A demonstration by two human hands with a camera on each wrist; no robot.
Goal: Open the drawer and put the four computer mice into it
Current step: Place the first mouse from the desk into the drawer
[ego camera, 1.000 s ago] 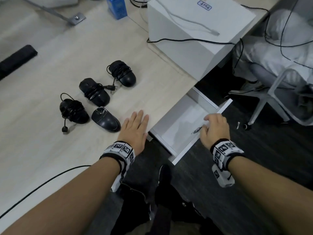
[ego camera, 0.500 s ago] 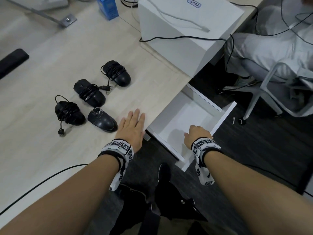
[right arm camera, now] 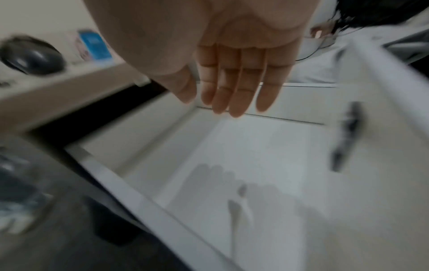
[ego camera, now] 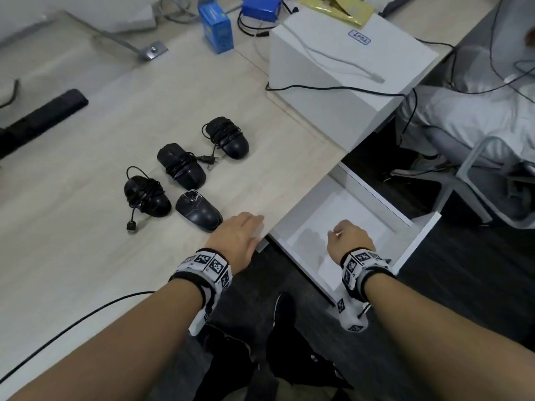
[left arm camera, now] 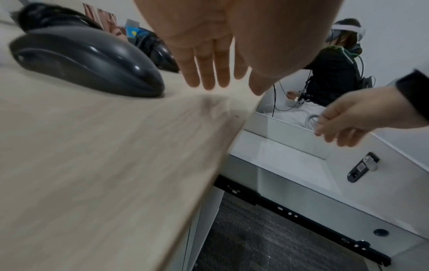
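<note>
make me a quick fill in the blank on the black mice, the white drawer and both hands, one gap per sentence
1. The number of black computer mice on the pale wooden desk is ____.
2. The white drawer under the desk stands ____.
3. Inside the drawer there are ____ mice.
4. The left hand lies nearest the black mouse without a wrapped cable, while the right hand hangs above the ____.

Missing words: four; open; no; drawer

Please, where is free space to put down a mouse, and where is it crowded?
The drawer floor is bare between its white walls, below the right hand. The desk near the black cable is free. It is crowded among the four mice.
</note>
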